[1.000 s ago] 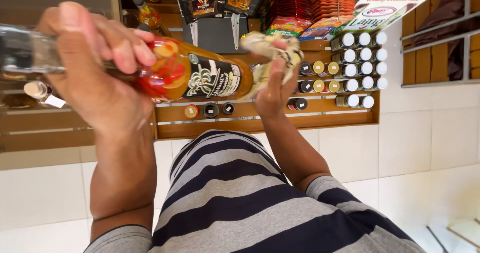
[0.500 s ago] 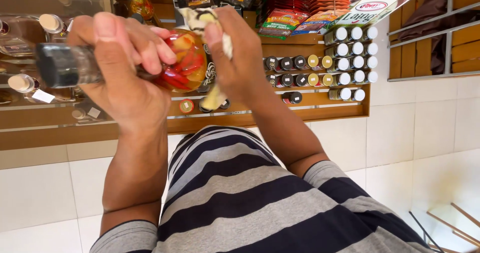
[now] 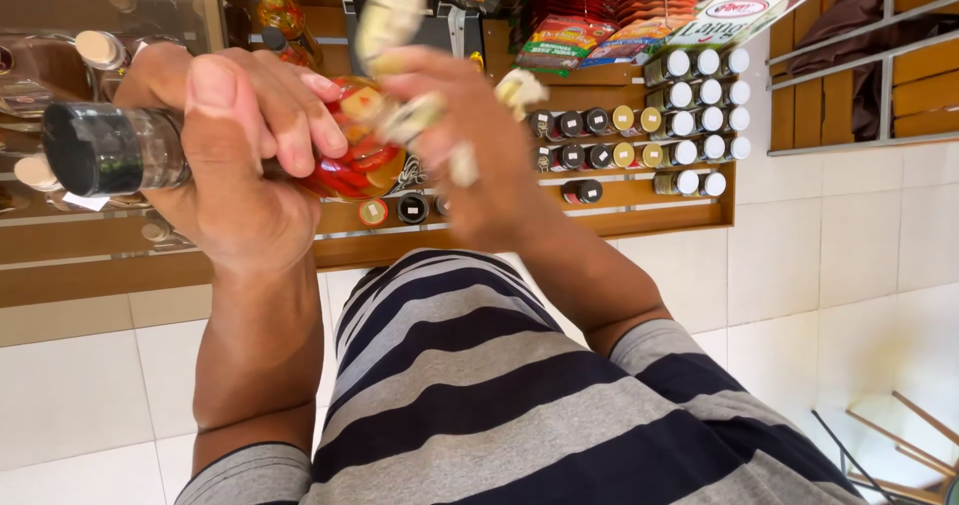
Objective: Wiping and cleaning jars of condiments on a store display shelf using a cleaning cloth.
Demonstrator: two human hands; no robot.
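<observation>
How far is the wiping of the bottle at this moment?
Done: cannot be judged. In hand: the left hand grips the bottle near its black cap; the right hand rubs a blurred pale cloth on its body. Left: cannot tell.

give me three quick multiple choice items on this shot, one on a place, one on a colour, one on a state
1. Where is the bottle?
A. on the wooden shelf
B. held up in front of the person, in the hands
C. on the tiled floor

2. What colour is the bottle's cap?
A. black
B. white
C. green

3. What is the state of the right hand?
A. resting empty on the striped shirt
B. blurred against the bottle, with a pale cloth in it
C. gripping a jar on the shelf

Answers:
1 B: the left hand is wrapped round its neck, clear of the shelf.
2 A: the capped end towards the camera is black.
3 B: the hand and cloth are smeared, lying over the bottle's body.
</observation>
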